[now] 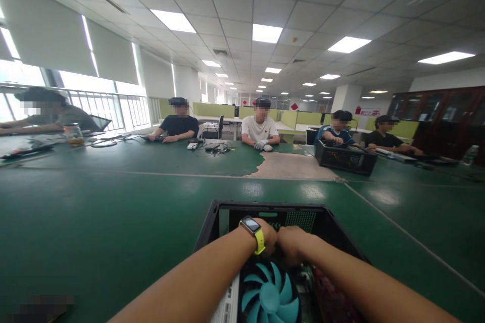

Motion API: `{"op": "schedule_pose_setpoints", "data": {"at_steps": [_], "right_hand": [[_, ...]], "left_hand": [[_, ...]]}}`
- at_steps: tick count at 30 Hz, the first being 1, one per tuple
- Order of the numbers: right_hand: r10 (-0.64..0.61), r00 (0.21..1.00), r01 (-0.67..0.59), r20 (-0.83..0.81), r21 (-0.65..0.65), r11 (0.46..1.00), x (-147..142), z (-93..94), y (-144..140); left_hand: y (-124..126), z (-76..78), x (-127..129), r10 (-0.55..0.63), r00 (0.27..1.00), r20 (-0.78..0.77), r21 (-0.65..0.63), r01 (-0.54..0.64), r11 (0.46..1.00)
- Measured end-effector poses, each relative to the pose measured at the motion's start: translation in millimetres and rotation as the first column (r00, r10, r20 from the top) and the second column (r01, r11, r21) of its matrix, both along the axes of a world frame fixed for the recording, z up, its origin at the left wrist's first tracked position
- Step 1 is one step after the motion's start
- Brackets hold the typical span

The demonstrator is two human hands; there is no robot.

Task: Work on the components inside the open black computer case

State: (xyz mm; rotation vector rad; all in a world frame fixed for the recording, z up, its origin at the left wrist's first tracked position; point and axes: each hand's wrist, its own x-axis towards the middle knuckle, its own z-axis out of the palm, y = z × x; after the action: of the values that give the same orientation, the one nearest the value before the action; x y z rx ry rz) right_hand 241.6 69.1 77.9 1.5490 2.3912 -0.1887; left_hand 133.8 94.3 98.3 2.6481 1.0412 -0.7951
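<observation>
A black computer case [329, 207] lies open in front of me, and both my hands reach down into its far part. My left hand [269, 236] wears a watch [251, 224] with a yellow strap at the wrist. Close beside it, my right hand [293, 242] is curled with the fingers pointing down. The fingers of both hands look bent together, and whatever they hold is hidden. Nearer to me, below the hands, sits a cooling fan [270, 297] with turquoise blades. A red circuit board [329, 292] is partly visible under my right forearm.
The green table [113, 217] has a bare, torn patch [291, 165] beyond the case. Several people sit along the far side, one reaching into another black case [344, 157]. Cables [217, 148] lie near the middle, and a jar [74, 135] stands far left.
</observation>
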Motion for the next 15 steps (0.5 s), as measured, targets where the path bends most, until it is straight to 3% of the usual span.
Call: {"op": "schedule_pose_setpoints", "data": {"at_steps": [6, 10, 15], "right_hand": [[-0.095, 0.990, 0.106, 0.106, -0.100, 0.989, 22, 28.9, 11], [-0.150, 0.985, 0.165, 0.079, -0.237, 0.957, 43, 27.6, 20], [-0.125, 0.992, 0.111, -0.030, -0.300, 0.948, 50, 18.2, 21]], "left_hand": [[-4, 9.9, 3, 0.049, 0.999, -0.016, 0.098, -0.047, 0.994], [-4, 10.3, 2, 0.066, 0.998, -0.023, 0.118, -0.062, 0.991], [4, 0.1, 5, 0.050, 0.998, -0.023, 0.105, -0.048, 0.993]]}}
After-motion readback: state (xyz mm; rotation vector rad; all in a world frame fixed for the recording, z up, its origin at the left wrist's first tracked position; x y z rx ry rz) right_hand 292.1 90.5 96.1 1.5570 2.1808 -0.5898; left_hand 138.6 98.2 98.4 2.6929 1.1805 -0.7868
